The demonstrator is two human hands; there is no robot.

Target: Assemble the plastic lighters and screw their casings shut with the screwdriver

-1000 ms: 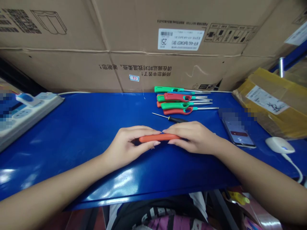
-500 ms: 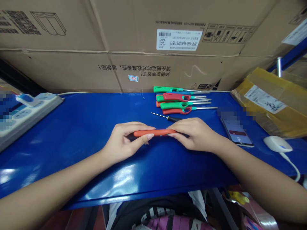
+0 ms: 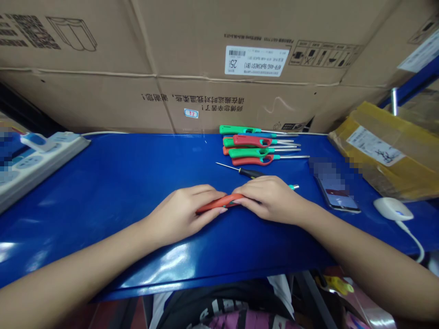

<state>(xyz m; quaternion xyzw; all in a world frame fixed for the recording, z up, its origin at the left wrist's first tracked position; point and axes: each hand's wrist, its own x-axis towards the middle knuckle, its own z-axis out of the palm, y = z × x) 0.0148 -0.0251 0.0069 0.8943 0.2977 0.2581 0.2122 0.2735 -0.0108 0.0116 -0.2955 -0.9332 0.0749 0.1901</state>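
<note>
An orange-red lighter lies lengthwise between both hands, low over the blue table. My left hand is closed round its left end, thumb along the near side. My right hand pinches the other end, and a teal and metal tip shows beyond its back. Just behind my right hand lies a screwdriver with a black handle and thin shaft. Farther back is a pile of several long lighters, green, red and blue, their metal tubes pointing right.
A white power strip runs along the left edge. On the right are a phone, a white device with a cable and a yellow-taped parcel. A large cardboard box stands behind the table.
Both hands have come slightly lower and nearer to me, and the orange-red lighter has tilted and turned. My left hand now covers more of its left end. The teal and metal tip has come into view.
</note>
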